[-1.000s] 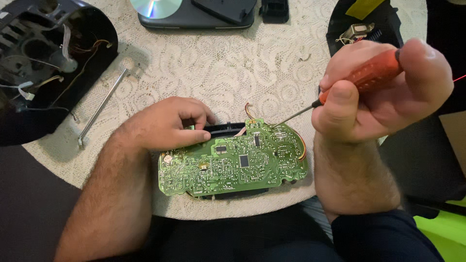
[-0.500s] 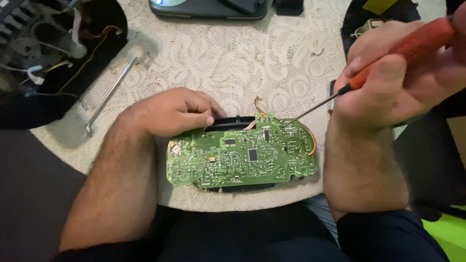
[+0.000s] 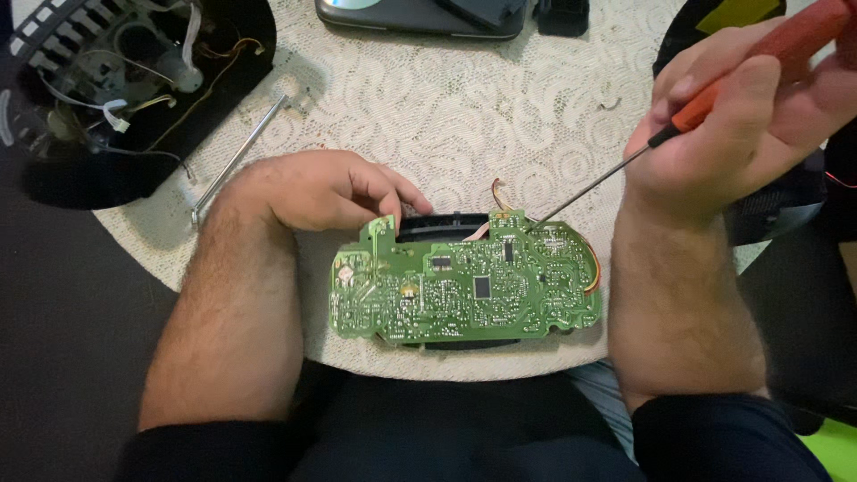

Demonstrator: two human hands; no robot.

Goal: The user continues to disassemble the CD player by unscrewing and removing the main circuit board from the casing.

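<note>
Green and densely soldered, the circuit board (image 3: 464, 286) lay flat near the front edge of the round table (image 3: 446, 107), which was covered with a cream lace cloth. In the head view, the board rested on a black plastic housing (image 3: 446, 223) that showed along its upper edge and under its lower edge. Orange and red wires (image 3: 591, 268) curved around the board's right end, and a small loop of them rose just above its top edge.

The left hand (image 3: 326, 189) lay on the cloth just behind the board's upper left corner, fingers curled loosely and their tips touching the black housing and the board's raised tab; it seemed to be steadying the piece rather than gripping it, though the fingertips were partly hidden.

The right hand (image 3: 741, 116) was raised above the table's right side, fingers clenched around the orange handle of a screwdriver (image 3: 643, 152). Its thin metal shaft slanted down and left, and the tip met the board at its upper edge, right of centre.

At the far left sat an opened black device shell (image 3: 134, 98) with white and yellow wiring inside. A slim metal rod (image 3: 237, 161) lay on the cloth between that shell and the left forearm. A grey flat device (image 3: 420, 16) sat at the table's far edge.
</note>
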